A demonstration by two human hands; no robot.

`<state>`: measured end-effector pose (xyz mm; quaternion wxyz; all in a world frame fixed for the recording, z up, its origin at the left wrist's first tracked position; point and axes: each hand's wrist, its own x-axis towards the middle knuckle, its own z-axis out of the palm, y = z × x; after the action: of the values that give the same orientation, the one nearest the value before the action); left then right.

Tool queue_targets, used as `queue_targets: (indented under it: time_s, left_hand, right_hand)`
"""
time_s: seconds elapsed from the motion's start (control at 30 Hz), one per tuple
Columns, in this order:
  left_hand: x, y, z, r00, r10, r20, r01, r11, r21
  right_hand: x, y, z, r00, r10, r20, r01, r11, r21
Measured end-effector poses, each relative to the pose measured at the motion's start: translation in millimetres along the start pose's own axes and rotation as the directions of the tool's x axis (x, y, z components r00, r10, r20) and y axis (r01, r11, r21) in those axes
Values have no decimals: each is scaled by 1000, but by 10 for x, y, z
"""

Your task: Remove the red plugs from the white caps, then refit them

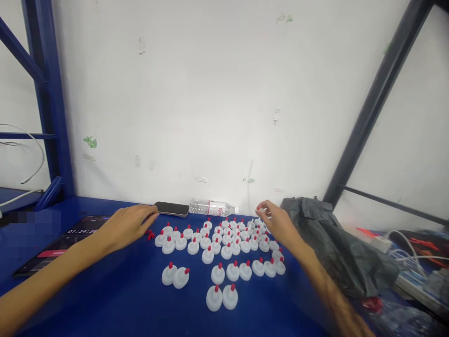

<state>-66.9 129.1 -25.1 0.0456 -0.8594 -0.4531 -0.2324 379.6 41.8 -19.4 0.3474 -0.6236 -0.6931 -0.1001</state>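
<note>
Several white plastic caps with red tips (pixel 217 248) stand in rows on the blue table (pixel 119 299). My left hand (pixel 124 225) lies flat, fingers stretched toward a few loose red tips (pixel 150 234) and a dark phone (pixel 171 208). My right hand (pixel 275 223) hovers over the far right end of the caps with its fingers curled; whether they pinch a small white cap is unclear because of blur. Two pairs of caps (pixel 221 297) stand nearest me.
A clear water bottle (pixel 212 207) lies by the white wall. A tablet showing a timer (pixel 63 243) rests at the left. A grey plastic bag (pixel 329 243) sits at the right, with cables and a power strip (pixel 414 262) beyond it. Blue and dark shelf posts flank the table.
</note>
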Motion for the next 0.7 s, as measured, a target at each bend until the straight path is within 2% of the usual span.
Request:
queue_targets:
  time_s: [0.13,0.17,0.2,0.27,0.37,0.43,0.53,0.7]
  left_hand:
    - [-85,316,11,993,104,-62,-101,994,50]
    - [-119,405,34,983,164,-86,-161,986,42]
    - [-157,495,63,963,244,-115,-241,970,38]
    - [-235,669,130,896,408,-177,-403,913,67]
    - [-339,873,221,788,581,-204,-561,814,152]
    - [-388,942,263,740,653,-163,-622,756,205]
    - [-424,957,296,694,709,-122,-670,699,250]
    - [-420,953,286,709,692,-135,-651,716,252]
  right_hand:
    - [-128,-503,-23,991,-122,58,121,992,24]
    - [-175,-639,-22,975,-203,86,201,979,32]
    - [-224,-769,-12,955,-279,104,276,960,46]
    - [-323,-999,35,918,-380,112,373,925,75]
    - [-451,-1250,147,845,-529,74,516,844,144]
    - [-511,-1355,210,798,-599,70,579,793,187]
    - [-558,-1425,254,770,-635,60,616,765,188]
    - [-559,-1397,264,779,-627,5,613,762,208]
